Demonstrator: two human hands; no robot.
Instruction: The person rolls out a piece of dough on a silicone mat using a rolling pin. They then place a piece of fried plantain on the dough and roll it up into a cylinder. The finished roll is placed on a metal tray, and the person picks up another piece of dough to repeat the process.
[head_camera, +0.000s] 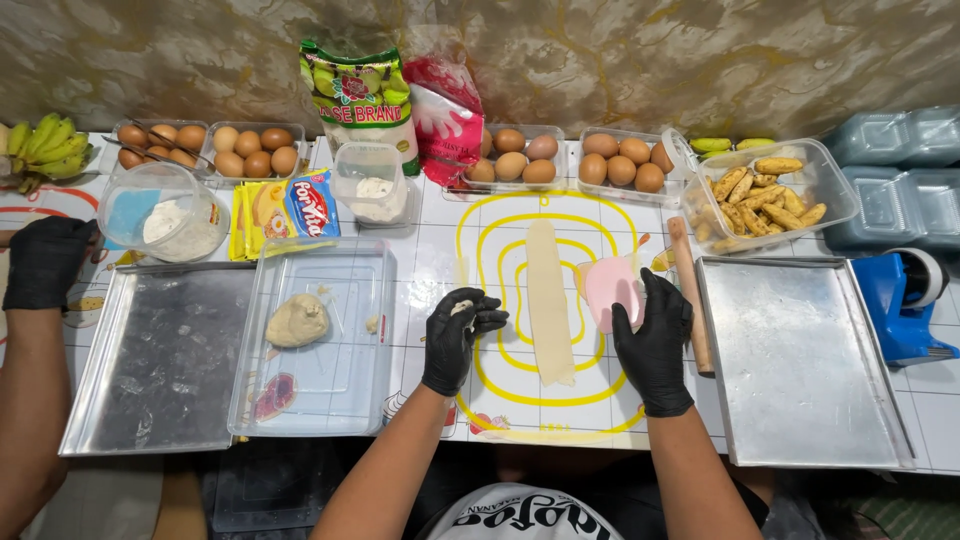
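A small dough scrap was pinched in the black-gloved left hand; a pink plastic scraper was gripped by the black-gloved right hand beside the long, pale dough strip.

Food-prep kitchen: egg trays, dough strip

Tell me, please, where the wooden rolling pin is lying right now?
The rolling pin lies just right of the right hand, between the pink scraper and the empty metal tray.
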